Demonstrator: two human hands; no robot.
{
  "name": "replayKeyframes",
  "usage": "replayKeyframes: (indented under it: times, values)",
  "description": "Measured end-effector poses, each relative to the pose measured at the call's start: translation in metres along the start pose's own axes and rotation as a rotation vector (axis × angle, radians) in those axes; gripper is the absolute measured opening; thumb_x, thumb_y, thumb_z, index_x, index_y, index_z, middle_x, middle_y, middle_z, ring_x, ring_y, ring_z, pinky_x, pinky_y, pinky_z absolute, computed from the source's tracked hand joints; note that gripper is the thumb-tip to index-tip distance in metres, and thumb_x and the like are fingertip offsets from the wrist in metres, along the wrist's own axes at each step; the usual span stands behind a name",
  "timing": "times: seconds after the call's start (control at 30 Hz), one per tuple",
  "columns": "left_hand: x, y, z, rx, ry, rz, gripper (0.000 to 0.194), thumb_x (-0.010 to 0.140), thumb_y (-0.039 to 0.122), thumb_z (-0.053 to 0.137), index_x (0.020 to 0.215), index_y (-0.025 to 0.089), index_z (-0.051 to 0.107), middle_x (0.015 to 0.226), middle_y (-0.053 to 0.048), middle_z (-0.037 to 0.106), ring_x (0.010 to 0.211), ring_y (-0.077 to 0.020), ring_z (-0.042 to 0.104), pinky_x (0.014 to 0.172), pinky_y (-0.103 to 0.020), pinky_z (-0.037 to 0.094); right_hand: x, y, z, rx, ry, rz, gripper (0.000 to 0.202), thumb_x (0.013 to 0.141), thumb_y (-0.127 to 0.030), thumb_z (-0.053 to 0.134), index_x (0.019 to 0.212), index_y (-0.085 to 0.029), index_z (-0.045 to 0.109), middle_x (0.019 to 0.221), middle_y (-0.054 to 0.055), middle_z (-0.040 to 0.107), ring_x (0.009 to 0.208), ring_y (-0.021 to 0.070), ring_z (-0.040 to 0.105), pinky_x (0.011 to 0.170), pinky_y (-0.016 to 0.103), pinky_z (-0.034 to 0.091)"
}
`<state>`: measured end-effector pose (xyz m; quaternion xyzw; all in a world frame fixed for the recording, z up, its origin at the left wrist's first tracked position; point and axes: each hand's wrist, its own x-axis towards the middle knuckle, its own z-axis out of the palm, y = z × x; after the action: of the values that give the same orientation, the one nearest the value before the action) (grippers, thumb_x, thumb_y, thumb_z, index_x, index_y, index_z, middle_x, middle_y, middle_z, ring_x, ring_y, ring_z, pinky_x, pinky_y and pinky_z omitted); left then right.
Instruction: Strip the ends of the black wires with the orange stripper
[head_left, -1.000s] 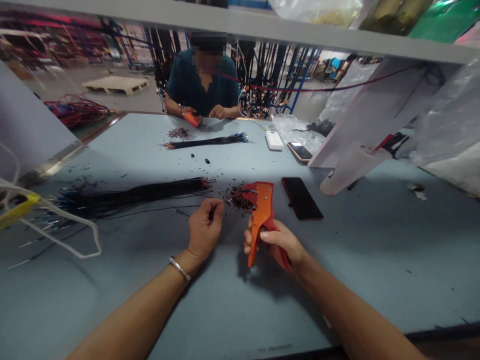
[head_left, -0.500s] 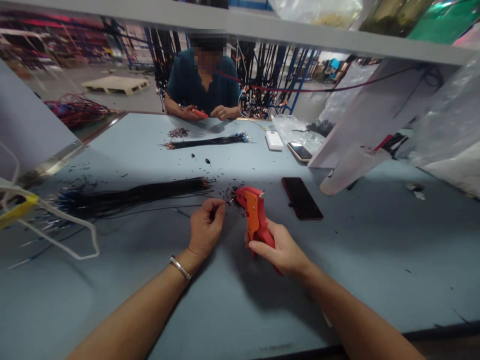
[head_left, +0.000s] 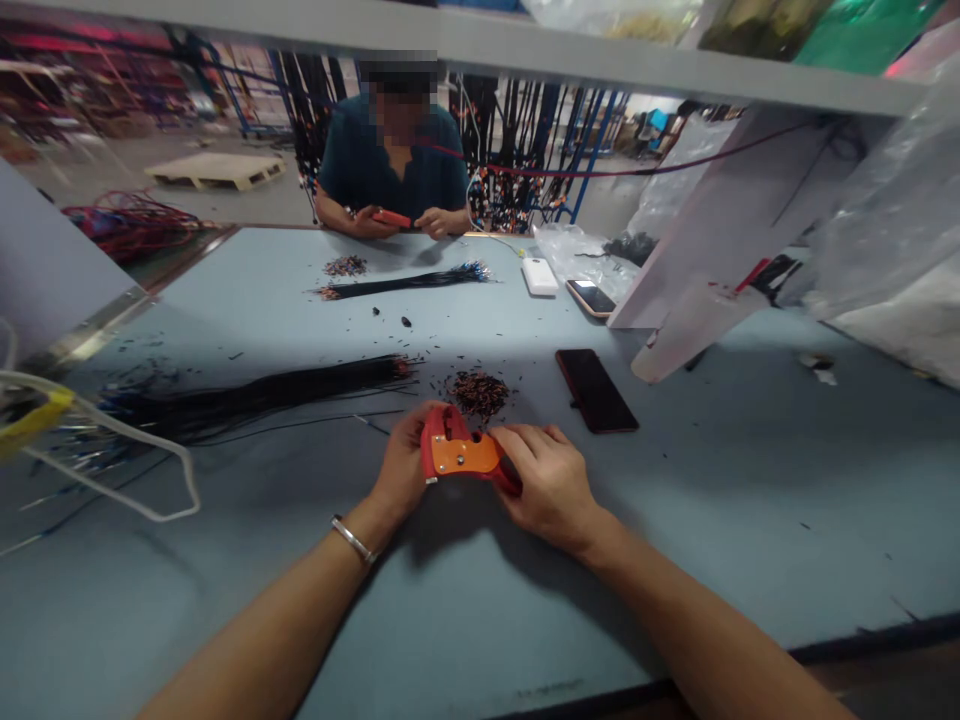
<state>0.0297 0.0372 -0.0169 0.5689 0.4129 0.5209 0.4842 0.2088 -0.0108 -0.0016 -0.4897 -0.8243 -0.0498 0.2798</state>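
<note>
Red-and-orange wire stripper (head_left: 466, 457) lies sideways between both hands, above the table. My right hand (head_left: 551, 480) is wrapped around its handle end. At the tool's head, my left hand (head_left: 401, 465) is closed against the red jaw side; its fingertips are partly hidden behind the stripper, and I cannot see whether a wire is among them. Just beyond the tool is a pile of small black-and-copper scraps (head_left: 480, 394). To the left lies a bundle of black wires (head_left: 277, 395), with copper-coloured ends to the right and blue-and-silver ends to the left. A loose wire (head_left: 367, 424) rests near my left hand.
A dark phone (head_left: 598, 390) lies to the right. Farther back are another wire bundle (head_left: 405, 283), a white power bank (head_left: 540, 277) and a second phone (head_left: 591, 297). A co-worker (head_left: 394, 165) sits opposite, holding a red tool. A white wire frame (head_left: 180, 480) stands at left; a shelf (head_left: 480, 45) crosses above.
The wire stripper has turned from upright to sideways, its head now at my left hand. My right hand has turned with it. The scrap pile, mostly covered before, now shows.
</note>
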Motion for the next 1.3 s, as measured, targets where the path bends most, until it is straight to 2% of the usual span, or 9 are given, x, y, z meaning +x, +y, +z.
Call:
replayKeyframes:
  times: [0.33,0.53,0.83,1.1,1.3]
  values:
    - [-0.001,0.013,0.002,0.1,-0.128,0.01,0.011,0.067,0.024,0.068,0.074,0.015,0.067,0.072,-0.005,0.071,0.064,-0.0155,0.061,0.063,-0.027,0.052,-0.001,0.008,0.004,0.015,-0.011,0.047,0.04,0.073,-0.02,0.057,0.112,-0.013,0.057,0.103,0.014,0.068,0.09,0.0272,0.063,0.078,0.039,0.042]
    - [-0.001,0.013,0.002,0.068,-0.119,-0.003,0.012,0.068,0.027,0.069,0.069,0.015,0.067,0.069,-0.004,0.07,0.063,-0.0148,0.061,0.063,-0.026,0.052,0.0,0.008,0.003,0.027,-0.011,0.046,0.042,0.071,-0.02,0.057,0.112,-0.013,0.056,0.102,0.014,0.068,0.088,0.0269,0.063,0.078,0.04,0.043]
    - [0.001,0.023,0.006,0.052,-0.201,0.012,0.015,0.068,0.03,0.07,0.066,0.016,0.067,0.062,-0.003,0.068,0.056,-0.0155,0.059,0.06,-0.028,0.051,0.0,0.009,0.002,0.033,-0.021,0.053,0.041,0.069,-0.019,0.056,0.11,-0.013,0.056,0.1,0.014,0.068,0.085,0.0261,0.062,0.077,0.038,0.043]
    - [0.001,0.026,0.006,0.058,-0.205,-0.158,0.01,0.065,0.024,0.067,0.069,0.015,0.066,0.065,0.0,0.067,0.063,-0.0146,0.058,0.064,-0.024,0.048,0.003,0.009,0.002,-0.01,-0.05,0.049,0.035,0.064,-0.02,0.056,0.099,-0.014,0.059,0.082,0.009,0.069,0.068,0.0221,0.061,0.065,0.033,0.042]
    - [0.002,0.023,0.007,-0.02,-0.173,-0.197,0.009,0.063,0.021,0.069,0.067,0.015,0.063,0.057,0.003,0.058,0.056,-0.0104,0.049,0.059,-0.021,0.043,0.007,0.013,0.006,-0.036,-0.046,0.014,0.027,0.065,-0.021,0.054,0.092,-0.016,0.059,0.075,0.006,0.069,0.06,0.019,0.059,0.059,0.03,0.039]
